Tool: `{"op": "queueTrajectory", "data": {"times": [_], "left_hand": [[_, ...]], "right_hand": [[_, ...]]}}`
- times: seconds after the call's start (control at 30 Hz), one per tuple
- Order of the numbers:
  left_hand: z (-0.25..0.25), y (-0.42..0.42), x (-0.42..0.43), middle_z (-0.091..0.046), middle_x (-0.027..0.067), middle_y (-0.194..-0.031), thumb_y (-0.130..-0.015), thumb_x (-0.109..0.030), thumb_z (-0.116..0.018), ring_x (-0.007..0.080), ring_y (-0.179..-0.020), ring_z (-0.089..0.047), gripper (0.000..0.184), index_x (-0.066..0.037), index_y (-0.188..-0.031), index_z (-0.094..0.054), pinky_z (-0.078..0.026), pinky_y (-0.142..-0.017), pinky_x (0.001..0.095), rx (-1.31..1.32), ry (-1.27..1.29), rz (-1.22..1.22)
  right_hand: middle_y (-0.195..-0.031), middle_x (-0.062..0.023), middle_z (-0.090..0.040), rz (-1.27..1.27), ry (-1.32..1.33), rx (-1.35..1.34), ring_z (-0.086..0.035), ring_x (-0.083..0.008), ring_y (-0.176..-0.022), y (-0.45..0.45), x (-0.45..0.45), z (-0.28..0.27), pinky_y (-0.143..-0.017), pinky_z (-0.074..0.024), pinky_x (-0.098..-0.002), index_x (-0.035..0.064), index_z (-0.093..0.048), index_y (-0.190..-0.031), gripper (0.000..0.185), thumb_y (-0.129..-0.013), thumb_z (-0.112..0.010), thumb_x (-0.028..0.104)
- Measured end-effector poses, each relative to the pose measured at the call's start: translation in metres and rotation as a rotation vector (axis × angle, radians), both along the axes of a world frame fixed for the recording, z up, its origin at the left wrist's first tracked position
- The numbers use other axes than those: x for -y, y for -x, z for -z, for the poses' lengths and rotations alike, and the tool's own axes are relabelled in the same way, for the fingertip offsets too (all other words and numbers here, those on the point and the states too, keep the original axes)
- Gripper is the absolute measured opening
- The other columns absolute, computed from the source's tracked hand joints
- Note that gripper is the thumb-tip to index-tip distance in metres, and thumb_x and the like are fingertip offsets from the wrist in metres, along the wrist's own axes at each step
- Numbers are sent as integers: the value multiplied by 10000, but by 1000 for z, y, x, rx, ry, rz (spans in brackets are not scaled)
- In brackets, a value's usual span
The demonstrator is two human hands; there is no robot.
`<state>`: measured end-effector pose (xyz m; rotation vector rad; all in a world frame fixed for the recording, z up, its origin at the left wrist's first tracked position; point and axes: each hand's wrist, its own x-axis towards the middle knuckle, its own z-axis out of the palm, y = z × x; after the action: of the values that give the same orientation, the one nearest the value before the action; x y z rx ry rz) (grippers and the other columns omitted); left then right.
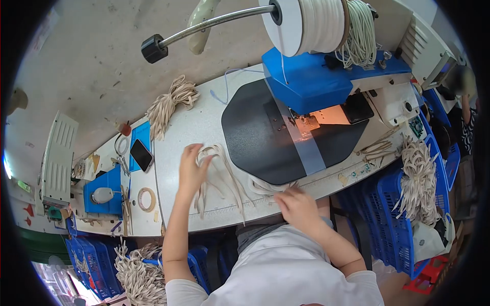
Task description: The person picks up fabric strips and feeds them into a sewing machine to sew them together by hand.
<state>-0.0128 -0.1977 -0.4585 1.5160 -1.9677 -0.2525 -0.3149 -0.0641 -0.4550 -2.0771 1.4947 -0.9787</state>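
My left hand point(192, 171) is over the white table, its thumb and fingers apart, at the left edge of a loose bunch of beige cords point(222, 173). Whether it touches them is hard to tell. My right hand point(298, 206) is at the table's front edge, its fingers bent over the end of a second cord bundle point(263, 186). What lies between those fingers is hidden. Behind both hands stands a blue sewing machine point(311, 81) with its lamp lit over a black octagonal plate point(250, 127).
A large cord bundle point(171, 104) lies at the table's back left. Further left are a phone point(142, 155), a tape roll point(146, 199) and another blue machine point(104, 191). Blue crates point(377, 219) with cords flank the table. A white spool point(306, 25) hangs overhead. Another person point(467, 122) is far right.
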Motion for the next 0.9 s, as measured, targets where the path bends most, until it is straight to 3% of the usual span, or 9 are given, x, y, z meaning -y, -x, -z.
{"op": "queueTrajectory", "data": {"times": [0.03, 0.1, 0.17, 0.27, 0.4, 0.57, 0.7, 0.8, 0.9], "left_hand": [[-4, 18, -4, -607, 191, -1217, -798, -97, -747, 379, -1129, -566, 357, 18, -1123, -655, -452, -987, 441, -110, -58, 40], [-10, 51, -16, -618, 186, -1196, -757, -75, -762, 375, -1115, -584, 389, 0, -1123, -655, -471, -966, 437, 37, 2, 216], [-16, 87, -26, -643, 177, -1123, -718, -35, -742, 395, -1100, -582, 385, -27, -1096, -672, -477, -939, 449, -68, -47, 372], [7, 102, -23, -666, 166, -1033, -675, -4, -726, 422, -1035, -591, 373, -50, -1043, -696, -487, -893, 470, 95, -142, 369], [5, 102, -21, -676, 143, -953, -649, -3, -720, 395, -935, -613, 318, -38, -965, -705, -500, -830, 473, 96, 75, 414], [-11, 93, -37, -680, 110, -879, -692, -53, -747, 324, -886, -618, 230, -35, -917, -704, -502, -785, 433, 120, 234, 577], [-31, 99, -53, -682, 84, -861, -745, -78, -751, 303, -872, -611, 169, -53, -905, -704, -497, -764, 410, 78, 171, 585], [-41, 101, -58, -677, 70, -855, -767, -79, -744, 296, -868, -612, 152, -62, -911, -696, -498, -748, 401, 11, 108, 553], [-44, 101, -60, -669, 74, -839, -761, -71, -745, 297, -849, -624, 139, -61, -877, -668, -510, -711, 391, 15, 128, 568]], "right_hand": [[-820, -146, -667, 30, 80, -78, -661, -356, -800, 3, 8, -2, -699, -520, -457, 54, -722, -921, 150, -839, -675, 170], [-844, -158, -663, 86, 243, -233, -665, -361, -840, 8, 26, -2, -761, -512, -489, 48, -728, -899, 155, -801, -671, 155], [-925, -173, -659, 25, 151, -350, -639, -383, -914, 9, 36, 11, -826, -492, -507, 31, -705, -953, 213, -774, -704, 147], [-1010, -197, -647, -3, 134, -388, -617, -396, -979, 7, 42, 28, -870, -475, -521, 15, -686, -1006, 279, -755, -716, 133], [-1073, -212, -630, 12, 138, -391, -602, -398, -1024, 9, 41, 27, -876, -470, -525, 14, -676, -1047, 321, -751, -710, 135], [-1058, -199, -637, 30, 258, -339, -604, -401, -1019, 5, 44, 19, -890, -460, -532, 18, -686, -1029, 309, -739, -707, 124], [-959, -167, -668, 10, 321, -309, -647, -370, -925, 3, 46, 11, -824, -494, -503, 9, -707, -893, 193, -735, -658, 108], [-914, -142, -665, -8, 455, -201, -655, -338, -878, 4, 46, 2, -786, -499, -489, 43, -715, -893, 176, -737, -683, 118], [-882, -116, -660, -41, 336, -144, -657, -309, -857, 5, 39, 1, -795, -494, -469, 66, -720, -896, 174, -734, -707, 130]]}}
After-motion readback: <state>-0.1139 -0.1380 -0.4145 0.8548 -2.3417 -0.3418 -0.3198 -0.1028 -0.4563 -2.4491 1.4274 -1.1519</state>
